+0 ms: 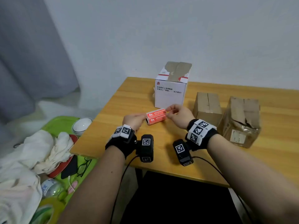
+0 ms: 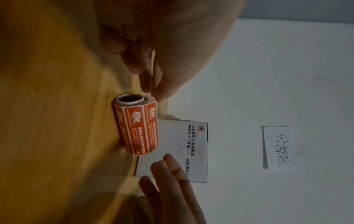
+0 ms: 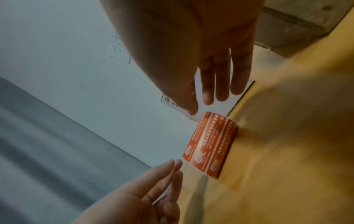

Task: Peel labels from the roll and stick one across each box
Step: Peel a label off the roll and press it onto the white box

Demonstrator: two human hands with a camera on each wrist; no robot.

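Note:
A roll of red labels point(image 1: 156, 118) lies on its side on the wooden table point(image 1: 113, 107), in front of a white printed box point(image 1: 169, 96). My left hand point(image 1: 134, 121) is at the roll's left end, fingers point(image 2: 148, 81) nearly straight, one tip touching the rim of the roll point(image 2: 137, 128). My right hand point(image 1: 175, 111) is at the right end, fingers point(image 3: 222, 84) straight, its thumb tip close to the upper corner of the roll point(image 3: 208, 144). Neither hand wraps the roll. Two brown cardboard boxes point(image 1: 207, 105) point(image 1: 241, 120) stand to the right.
Left of the table a green tray point(image 1: 53, 125) holds white cloth point(image 1: 40, 149), a bowl point(image 1: 81, 125), glasses point(image 1: 83, 167) and a bottle. A handwritten paper note point(image 2: 278, 147) hangs on the wall. The table's front edge runs just under my wrists.

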